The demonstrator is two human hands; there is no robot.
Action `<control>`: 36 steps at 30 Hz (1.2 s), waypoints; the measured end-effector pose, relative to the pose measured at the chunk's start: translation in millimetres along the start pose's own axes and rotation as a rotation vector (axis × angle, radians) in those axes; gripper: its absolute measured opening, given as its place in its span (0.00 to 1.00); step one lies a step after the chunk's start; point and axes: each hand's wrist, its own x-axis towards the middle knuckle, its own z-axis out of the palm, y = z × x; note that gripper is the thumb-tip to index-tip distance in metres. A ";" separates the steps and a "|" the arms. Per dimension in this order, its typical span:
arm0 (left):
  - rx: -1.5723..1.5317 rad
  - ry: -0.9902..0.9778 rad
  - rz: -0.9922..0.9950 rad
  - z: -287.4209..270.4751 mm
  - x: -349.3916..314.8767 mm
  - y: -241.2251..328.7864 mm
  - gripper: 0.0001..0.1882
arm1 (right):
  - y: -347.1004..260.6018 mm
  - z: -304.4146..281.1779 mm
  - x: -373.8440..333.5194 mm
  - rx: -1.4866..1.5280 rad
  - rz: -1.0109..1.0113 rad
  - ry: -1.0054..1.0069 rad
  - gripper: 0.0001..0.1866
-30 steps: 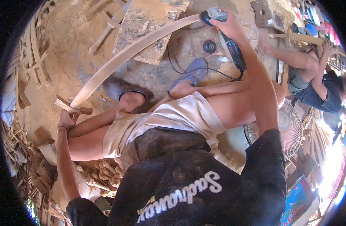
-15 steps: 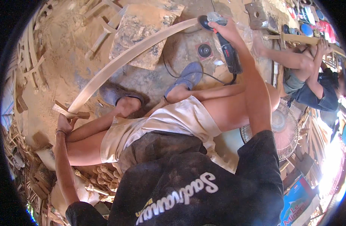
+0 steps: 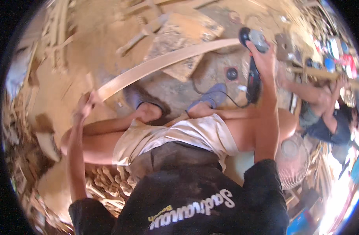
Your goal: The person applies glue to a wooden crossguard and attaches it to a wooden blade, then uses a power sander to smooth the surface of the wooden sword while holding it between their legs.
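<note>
A long, curved wooden slat (image 3: 156,64) stretches from my left hand (image 3: 85,105) up to the far right. My left hand is closed around its near end, where a short crosspiece, smeared by motion, sticks up. My right hand (image 3: 262,58) is wrapped around the head end of an angle grinder (image 3: 253,84), whose dark body hangs toward me. The grinder's round black disc (image 3: 244,35) is at the slat's far end; whether it touches the wood I cannot tell.
A dusty block (image 3: 179,45) lies under the slat. A spare disc (image 3: 232,73) and the grinder's cord (image 3: 230,100) are on the floor by my sandalled feet. A fan (image 3: 291,160) stands at my right. Beyond it, another person (image 3: 328,117) sits holding wood.
My left hand has moved forward, away from my knee, and the slat's near end has turned with it. My right hand still grips the grinder at the far end. The whole view has shifted.
</note>
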 end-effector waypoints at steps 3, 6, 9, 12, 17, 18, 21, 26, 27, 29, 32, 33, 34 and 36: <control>0.554 0.175 -0.060 46.1 34.7 50.3 0.25 | -17.9 24.9 -42.8 -0.103 -0.386 0.044 0.45; 0.846 0.083 -0.046 79.7 30.1 100.0 0.27 | -85.3 57.8 -120.8 -0.112 -0.498 -0.154 0.43; 1.010 -0.029 0.107 87.5 36.7 84.6 0.29 | -143.4 92.2 -180.8 -0.210 -0.429 -0.458 0.43; 0.990 -0.052 0.148 92.4 38.4 50.5 0.28 | -165.9 132.5 -221.0 -0.315 -0.524 -0.662 0.44; 0.707 0.053 -0.013 102.8 24.4 94.1 0.32 | -180.9 171.2 -250.1 -0.373 -0.670 -0.769 0.45; 0.662 0.078 -0.051 104.9 21.9 101.4 0.34 | -182.2 176.0 -251.7 -0.394 -0.682 -0.773 0.44; 0.584 0.147 -0.112 106.7 7.6 120.8 0.39 | -186.1 182.7 -256.6 -0.385 -0.703 -0.803 0.44; 0.581 0.109 -0.138 103.3 7.6 122.9 0.40 | -192.5 186.3 -261.3 -0.373 -0.742 -0.797 0.43; 0.583 0.114 -0.134 103.1 10.6 117.9 0.40 | -192.9 186.9 -262.1 -0.361 -0.746 -0.800 0.43; 0.589 0.120 -0.125 102.1 15.3 107.6 0.39 | -194.0 185.9 -263.7 -0.384 -0.739 -0.802 0.43; 0.561 0.125 -0.111 106.2 15.0 117.2 0.38 | -189.4 182.0 -257.4 -0.447 -0.711 -0.800 0.43; 0.602 0.120 -0.060 104.0 13.5 109.7 0.39 | -190.0 181.8 -257.7 -0.464 -0.713 -0.807 0.43; 0.642 0.107 0.002 104.0 16.8 103.9 0.39 | -185.1 180.1 -253.7 -0.452 -0.704 -0.792 0.43; 0.689 0.065 0.056 104.5 21.1 98.1 0.39 | -170.0 175.6 -242.9 -0.431 -0.681 -0.760 0.43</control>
